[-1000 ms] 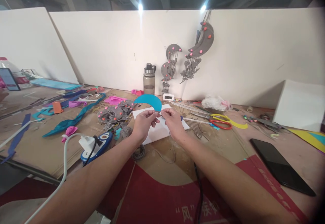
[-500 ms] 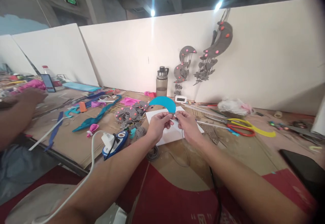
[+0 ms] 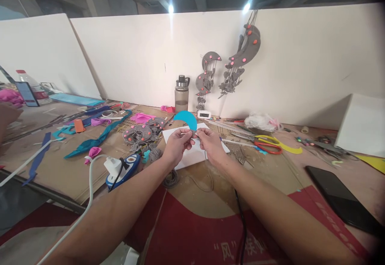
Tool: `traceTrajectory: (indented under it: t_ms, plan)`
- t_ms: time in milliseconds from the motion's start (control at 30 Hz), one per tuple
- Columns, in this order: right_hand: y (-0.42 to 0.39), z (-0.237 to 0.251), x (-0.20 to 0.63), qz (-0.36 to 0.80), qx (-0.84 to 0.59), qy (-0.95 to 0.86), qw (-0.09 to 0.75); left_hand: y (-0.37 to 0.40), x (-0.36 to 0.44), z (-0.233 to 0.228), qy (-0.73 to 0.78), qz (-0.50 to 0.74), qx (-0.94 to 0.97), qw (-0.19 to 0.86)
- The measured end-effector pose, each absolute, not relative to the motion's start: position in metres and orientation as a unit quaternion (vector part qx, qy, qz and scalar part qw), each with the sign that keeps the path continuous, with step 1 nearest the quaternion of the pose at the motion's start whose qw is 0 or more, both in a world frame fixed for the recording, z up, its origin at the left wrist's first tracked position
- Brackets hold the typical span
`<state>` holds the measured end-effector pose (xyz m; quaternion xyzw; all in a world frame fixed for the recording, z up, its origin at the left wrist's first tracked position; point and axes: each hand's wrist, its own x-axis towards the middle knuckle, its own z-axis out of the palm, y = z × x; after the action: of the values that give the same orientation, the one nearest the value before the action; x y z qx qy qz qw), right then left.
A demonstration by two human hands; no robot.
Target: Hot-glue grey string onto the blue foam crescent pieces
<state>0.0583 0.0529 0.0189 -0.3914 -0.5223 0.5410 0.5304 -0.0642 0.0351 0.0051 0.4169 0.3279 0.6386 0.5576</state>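
The left hand [image 3: 177, 144] is pinching the lower tip of a blue crescent [image 3: 188, 117], fingers nearly closed. The right hand [image 3: 210, 142] is pinching just beside it; whether on crescent or cord, I cannot tell. The crescent is standing up between the 2 hands, above a white sheet [image 3: 197, 154]. A thin grey cord [image 3: 212, 185] is looping over the surface [image 3: 255, 189]. Fine fingertip work at that tip seems to be underway, probably calling for a steady left pinch and small right-hand movements.
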Motion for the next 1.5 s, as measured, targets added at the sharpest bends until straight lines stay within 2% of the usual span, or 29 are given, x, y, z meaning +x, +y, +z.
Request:
traceTrajectory:
  t_ms: [167, 567, 767, 1200, 1500]
  plan:
    - [0.055, 0.013, 0.057, 0.516, -0.398, -0.537, 0.535, 0.032, -0.06, 0.006, 0.396, 0.641, 0.434, 0.494]
    - [0.051, 0.008, 0.058, 0.364, -0.407, -0.659, 0.517, 0.036, -0.059, -0.001, 0.451, 0.594, 0.522, 0.413]
    - [0.048, 0.005, 0.059, 0.306, -0.389, -0.677, 0.545, 0.035, -0.064, 0.002, 0.415, 0.626, 0.469, 0.465]
    - [0.054, 0.006, 0.064, 0.291, -0.418, -0.655, 0.558, 0.03, -0.063, 0.008, 0.322, 0.629, 0.428, 0.564]
    - [0.051, 0.004, 0.064, 0.295, -0.411, -0.677, 0.535, 0.035, -0.065, 0.006, 0.363, 0.628, 0.437, 0.532]
